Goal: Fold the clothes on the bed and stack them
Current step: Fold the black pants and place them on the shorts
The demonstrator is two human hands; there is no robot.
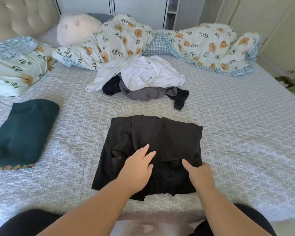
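Note:
A black garment [162, 138] lies partly folded and flat on the bed in front of me. My left hand [140, 165] rests palm down on its near middle, fingers spread. My right hand [198, 173] lies on its near right part, thumb out, and the fingers seem to curl at the garment's right edge. A folded dark green garment [24, 132] lies at the left. Farther back is a loose pile with a white garment [143, 74], a grey one [143, 94] and a black one [179, 97].
A patterned grey bedspread [245, 133] covers the bed. A floral duvet [203, 43] is bunched along the far side, with a floral pillow [15, 65] and a pink plush cushion [75, 29] at the left. A tufted headboard [15, 14] stands far left.

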